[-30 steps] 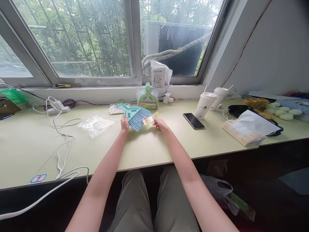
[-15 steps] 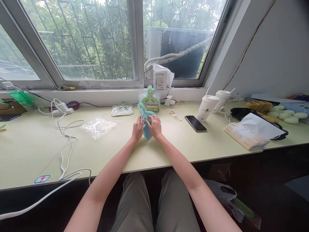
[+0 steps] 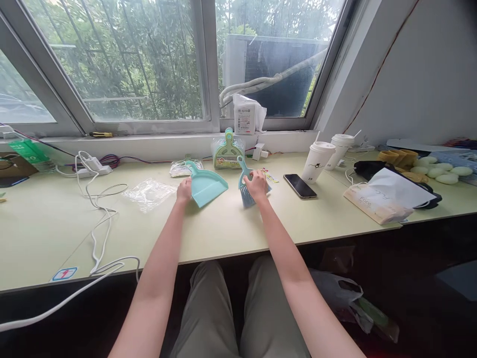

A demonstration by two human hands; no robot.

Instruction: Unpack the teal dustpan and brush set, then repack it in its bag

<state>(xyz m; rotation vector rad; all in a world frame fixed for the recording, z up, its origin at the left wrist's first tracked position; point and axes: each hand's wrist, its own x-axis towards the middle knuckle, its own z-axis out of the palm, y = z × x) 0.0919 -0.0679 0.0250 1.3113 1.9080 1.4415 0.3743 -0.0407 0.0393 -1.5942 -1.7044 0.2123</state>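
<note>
My left hand (image 3: pixel 184 190) is closed on the left edge of a turquoise dustpan (image 3: pixel 209 186), whose handle points away from me. To its right, my right hand (image 3: pixel 257 185) grips a small turquoise hand brush (image 3: pixel 244 175) by its body, with the blue-grey bristles (image 3: pixel 246 197) pointing toward me. A gap of bare tabletop separates the brush from the dustpan. Behind them, a green dustpan set in clear wrapping (image 3: pixel 228 151) stands against the wall. Another wrapped set (image 3: pixel 182 167) lies behind the dustpan's handle.
A crumpled clear plastic bag (image 3: pixel 149 194) lies left of my left hand, near white cables (image 3: pixel 97 209). On the right are a phone (image 3: pixel 300 186), white lidded cups (image 3: pixel 317 161) and a tissue pack (image 3: pixel 376 204). A small colourful strip (image 3: pixel 271 176) lies behind my right hand.
The brush and dustpan were together between both hands; now they are apart. My left hand has moved left with the dustpan, my right hand right with the brush.
</note>
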